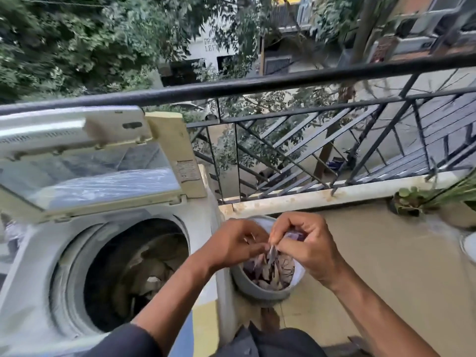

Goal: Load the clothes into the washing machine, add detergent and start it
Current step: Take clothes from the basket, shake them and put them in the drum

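Observation:
A white top-loading washing machine (33,266) stands at the left with its lid (85,161) raised. Inside its drum (134,274) lie crumpled brownish clothes. To the machine's right, on the floor, a grey bucket (260,292) holds more grey-brown clothes (273,271). Above the bucket my left hand (231,243) and my right hand (306,243) meet and both pinch a small piece of the cloth (271,253), pulled up from the pile. A purple bit shows under my right fingers.
A black metal balcony railing (283,81) runs across behind the machine and bucket, above a low white ledge (334,194). Potted plants (412,199) sit at the right on the tan floor. My dark-clothed legs are at the bottom edge.

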